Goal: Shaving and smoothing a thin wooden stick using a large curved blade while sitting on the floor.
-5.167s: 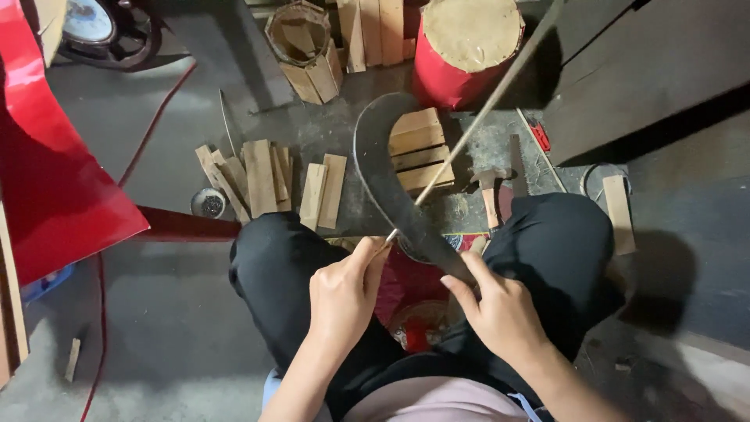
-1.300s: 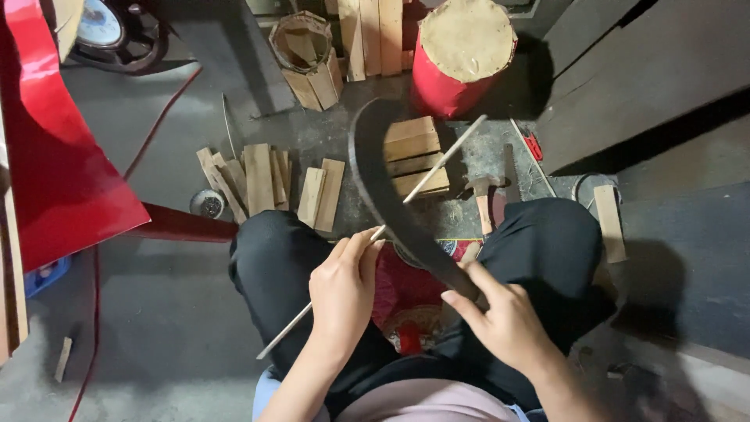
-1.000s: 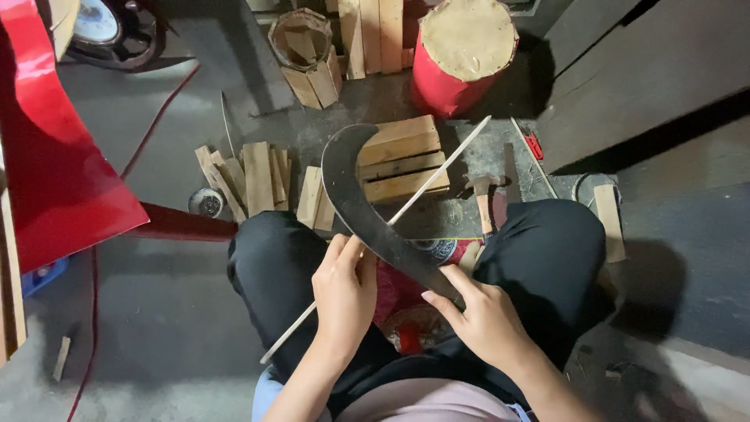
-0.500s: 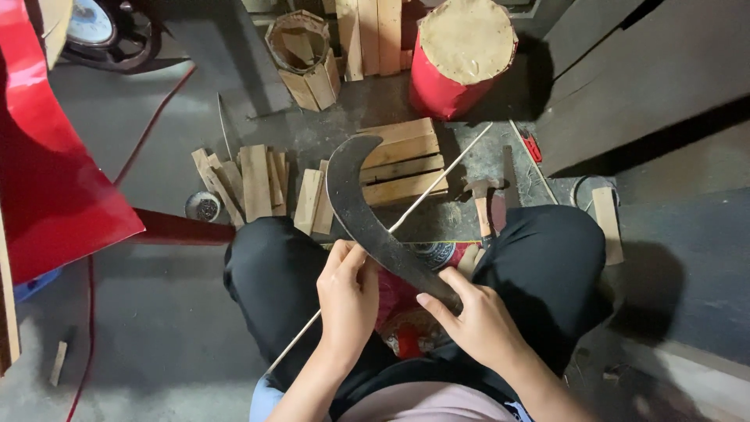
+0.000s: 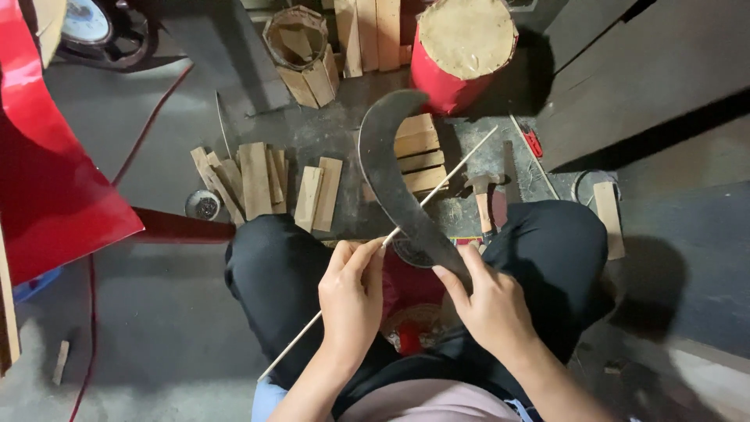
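Observation:
My right hand [image 5: 488, 301] grips the handle end of a dark curved blade [image 5: 387, 172], whose tip points up and away over the floor. My left hand [image 5: 353, 297] pinches a long thin bamboo stick [image 5: 449, 176] that runs diagonally from beside my left thigh up to the right. The stick passes against the blade just above my left fingers. Both hands sit above my lap, between knees in black trousers. A small red drum [image 5: 402, 312] lies half hidden between my legs.
Several short wooden slats [image 5: 254, 180] lie on the floor ahead, and a stack of them [image 5: 418, 152] sits behind the blade. A red drum [image 5: 461, 51] and a wooden-stave ring [image 5: 301, 51] stand further off. A hammer [image 5: 484, 199] lies by my right knee. A red panel [image 5: 47, 164] leans at left.
The blade has swung from lying low and leftward to standing more upright. The stick has slid along it, pulled back toward me through my left hand.

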